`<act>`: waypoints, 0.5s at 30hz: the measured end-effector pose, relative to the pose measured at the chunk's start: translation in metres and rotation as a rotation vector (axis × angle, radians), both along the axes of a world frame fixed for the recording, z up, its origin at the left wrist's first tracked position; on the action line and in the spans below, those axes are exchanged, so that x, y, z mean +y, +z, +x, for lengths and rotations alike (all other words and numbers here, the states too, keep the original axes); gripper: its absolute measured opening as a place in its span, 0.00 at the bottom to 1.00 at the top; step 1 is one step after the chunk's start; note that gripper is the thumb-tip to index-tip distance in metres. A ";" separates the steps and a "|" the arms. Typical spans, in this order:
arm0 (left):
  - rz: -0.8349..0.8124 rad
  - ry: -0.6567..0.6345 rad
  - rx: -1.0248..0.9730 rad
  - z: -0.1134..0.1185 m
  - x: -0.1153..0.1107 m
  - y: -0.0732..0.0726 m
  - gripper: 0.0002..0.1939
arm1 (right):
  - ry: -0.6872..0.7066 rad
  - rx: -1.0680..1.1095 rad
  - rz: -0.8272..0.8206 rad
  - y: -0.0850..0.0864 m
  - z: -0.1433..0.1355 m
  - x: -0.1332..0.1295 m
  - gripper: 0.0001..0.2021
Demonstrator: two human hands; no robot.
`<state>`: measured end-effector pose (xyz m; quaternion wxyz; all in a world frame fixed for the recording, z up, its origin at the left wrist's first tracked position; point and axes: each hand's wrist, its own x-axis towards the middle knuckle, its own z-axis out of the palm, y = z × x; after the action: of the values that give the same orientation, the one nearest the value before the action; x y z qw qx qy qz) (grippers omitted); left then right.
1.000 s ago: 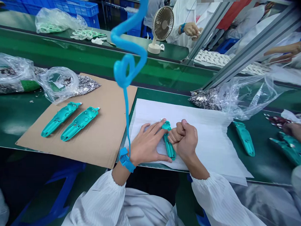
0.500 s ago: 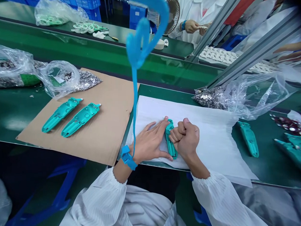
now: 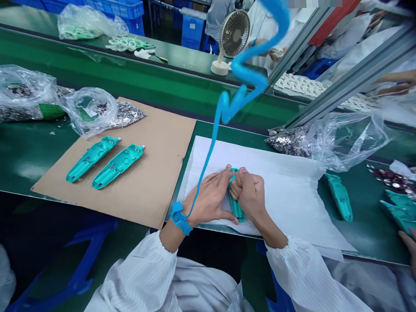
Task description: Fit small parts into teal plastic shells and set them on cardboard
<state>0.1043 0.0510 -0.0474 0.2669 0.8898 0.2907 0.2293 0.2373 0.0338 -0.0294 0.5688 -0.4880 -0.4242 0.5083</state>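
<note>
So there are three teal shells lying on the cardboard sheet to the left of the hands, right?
Not quite: the head view shows two teal shells lying on the cardboard sheet, not three. They do lie to the left of the hands; the left hand and right hand press a further teal shell on the white sheet.

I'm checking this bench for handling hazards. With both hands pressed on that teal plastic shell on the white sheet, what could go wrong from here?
1. The coiled blue wrist-strap cord hangs right over the left hand; it may snag or block the view.
2. The teal plastic shell sits near the front edge of the thin white foam sheet, which could slide under pressure from the right hand.
3. The open clear bag of small metal parts could spill.
</note>
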 end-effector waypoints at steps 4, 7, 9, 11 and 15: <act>0.015 0.013 0.007 -0.002 -0.003 0.005 0.50 | -0.053 0.082 0.056 0.008 0.001 0.000 0.28; 0.040 0.034 0.016 -0.003 -0.005 0.008 0.44 | -0.120 0.189 0.101 0.022 0.009 0.000 0.28; 0.056 0.048 0.022 -0.003 -0.005 0.009 0.40 | -0.143 0.231 0.116 0.031 0.017 -0.003 0.27; 0.069 0.058 0.028 -0.002 -0.006 0.010 0.37 | -0.131 0.259 0.113 0.035 0.024 -0.008 0.27; 0.113 0.093 0.045 0.000 -0.006 0.008 0.32 | -0.097 0.308 0.088 0.028 0.032 -0.026 0.28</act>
<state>0.1043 0.0453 -0.0390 0.1988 0.8939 0.3242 0.2376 0.2692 0.0079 -0.0015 0.6718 -0.3987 -0.3300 0.5300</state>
